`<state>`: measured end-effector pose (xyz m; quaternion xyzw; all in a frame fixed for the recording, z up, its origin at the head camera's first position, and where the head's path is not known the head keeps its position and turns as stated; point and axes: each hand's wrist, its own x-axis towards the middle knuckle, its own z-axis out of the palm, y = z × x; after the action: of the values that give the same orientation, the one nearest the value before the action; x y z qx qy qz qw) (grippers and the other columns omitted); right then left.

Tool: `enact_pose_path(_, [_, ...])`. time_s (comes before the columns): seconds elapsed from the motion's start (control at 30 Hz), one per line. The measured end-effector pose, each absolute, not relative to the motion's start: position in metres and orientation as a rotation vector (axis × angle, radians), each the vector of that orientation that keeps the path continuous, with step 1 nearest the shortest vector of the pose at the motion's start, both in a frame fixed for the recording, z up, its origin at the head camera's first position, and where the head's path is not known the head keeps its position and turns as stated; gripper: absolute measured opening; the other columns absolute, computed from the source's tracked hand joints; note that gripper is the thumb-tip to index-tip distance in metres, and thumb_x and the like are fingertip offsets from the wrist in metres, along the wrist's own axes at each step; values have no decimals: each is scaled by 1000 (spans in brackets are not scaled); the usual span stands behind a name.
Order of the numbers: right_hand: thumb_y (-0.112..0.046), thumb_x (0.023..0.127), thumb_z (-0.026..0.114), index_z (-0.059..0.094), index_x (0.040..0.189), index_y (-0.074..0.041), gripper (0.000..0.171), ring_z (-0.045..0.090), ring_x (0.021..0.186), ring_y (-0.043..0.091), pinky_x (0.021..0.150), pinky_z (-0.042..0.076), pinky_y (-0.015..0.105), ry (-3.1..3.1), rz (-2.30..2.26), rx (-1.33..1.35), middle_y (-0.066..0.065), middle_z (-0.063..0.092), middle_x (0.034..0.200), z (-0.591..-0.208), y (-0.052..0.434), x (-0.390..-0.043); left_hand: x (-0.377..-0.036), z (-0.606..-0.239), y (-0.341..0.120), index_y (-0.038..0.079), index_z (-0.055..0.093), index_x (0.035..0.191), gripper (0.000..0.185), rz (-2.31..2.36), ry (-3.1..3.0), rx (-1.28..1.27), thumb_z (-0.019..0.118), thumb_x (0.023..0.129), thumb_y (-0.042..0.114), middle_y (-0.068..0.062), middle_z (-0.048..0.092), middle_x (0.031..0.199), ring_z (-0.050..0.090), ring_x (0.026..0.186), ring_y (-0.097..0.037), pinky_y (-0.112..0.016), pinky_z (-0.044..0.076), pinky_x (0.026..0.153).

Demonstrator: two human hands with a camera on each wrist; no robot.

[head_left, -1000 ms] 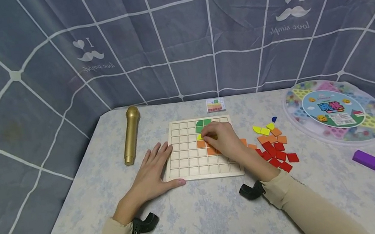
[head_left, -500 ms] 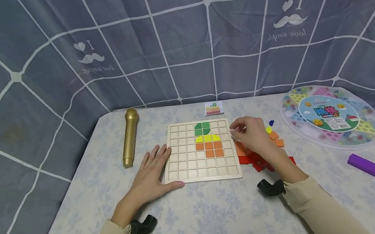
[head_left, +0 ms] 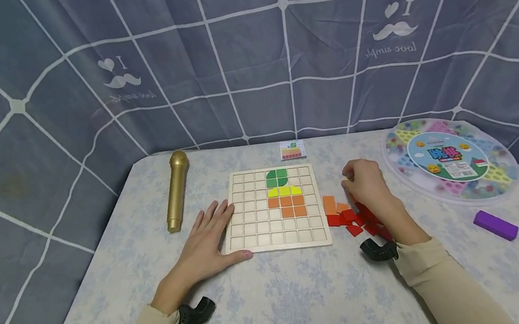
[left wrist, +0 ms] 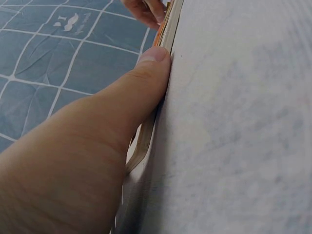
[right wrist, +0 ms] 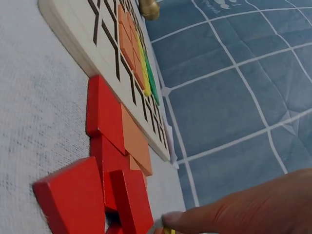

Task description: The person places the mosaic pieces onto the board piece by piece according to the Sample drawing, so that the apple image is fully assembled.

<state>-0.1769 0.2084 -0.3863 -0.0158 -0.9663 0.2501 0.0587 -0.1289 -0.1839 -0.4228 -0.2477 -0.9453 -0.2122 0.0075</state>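
My left hand (head_left: 206, 241) lies spread at the left side of a wooden grid board (head_left: 253, 233), its fingers along the edge and thumb at the near left corner. In the left wrist view, the thumb (left wrist: 131, 80) presses against the board's side. Set into the board are green tiles (head_left: 276, 177), a yellow row (head_left: 285, 191) and orange squares (head_left: 293, 211). Right of the board, my right hand (head_left: 366, 184) curls over the loose tiles. Its fingertips pinch a yellow tile (right wrist: 169, 230), mostly hidden, in the right wrist view.
Loose red tiles (head_left: 354, 230) and orange tiles (head_left: 329, 205) lie beside the board's right edge. A small picture card (head_left: 292, 150) is behind the board. A gold microphone (head_left: 178, 191) lies left, a round clear case (head_left: 448, 157) and a purple block (head_left: 496, 225) right.
My right hand has left the board and moved right to the loose tiles, uncovering the yellow row. The left hand stays on the board, and the head view has shifted slightly.
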Motion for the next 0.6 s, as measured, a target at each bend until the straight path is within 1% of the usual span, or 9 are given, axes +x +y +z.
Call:
enact_pose_path(0.1, [-1, 91, 78, 73, 113, 10, 25, 68, 97, 40, 89, 62, 53, -2950, 795, -47, 27, 73, 106, -384, 209, -177, -129, -422, -184, 9, 30, 167, 116, -657, -2960, -767, 80, 80, 67, -13, 26, 174, 16, 163, -37, -61, 10, 132])
enact_pose_path(0.23, [-2, 91, 79, 73, 114, 9, 26, 65, 95, 38, 86, 63, 50, -2995, 837, -94, 26, 72, 104, -379, 211, -176, -129, -422, -184, 8, 29, 167, 117, -654, -2961, -771, 80, 80, 67, -13, 25, 174, 16, 163, -37, -61, 10, 132])
enact_pose_path(0.33, [-3, 91, 80, 74, 110, 7, 22, 62, 88, 33, 77, 62, 42, -3000, 863, -120, 22, 71, 97, -379, 213, -177, -129, -421, -184, 8, 30, 167, 117, -654, -2959, -776, 80, 80, 66, -13, 25, 174, 16, 163, -37, -61, 10, 132])
enact_pose_path(0.47, [-3, 91, 80, 75, 104, 4, 16, 59, 81, 28, 63, 55, 31, -2983, 964, -107, 16, 69, 87, -381, 218, -179, -129, -422, -184, 8, 30, 167, 116, -656, -2957, -774, 80, 80, 67, -13, 26, 174, 17, 163, -37, -61, 11, 132])
enact_pose_path(0.53, [-4, 91, 80, 76, 102, 3, 14, 58, 80, 27, 60, 52, 28, -2982, 1001, -100, 15, 68, 86, -381, 220, -179, -129, -422, -183, 8, 30, 167, 116, -657, -2957, -773, 80, 80, 67, -13, 26, 174, 16, 163, -37, -61, 11, 132])
enact_pose_path(0.6, [-7, 90, 82, 76, 101, 2, 15, 59, 81, 27, 58, 51, 28, -2996, 1014, -100, 13, 68, 86, -380, 223, -179, -129, -422, -184, 8, 30, 167, 116, -655, -2958, -771, 80, 80, 67, -13, 26, 174, 16, 163, -37, -61, 11, 132])
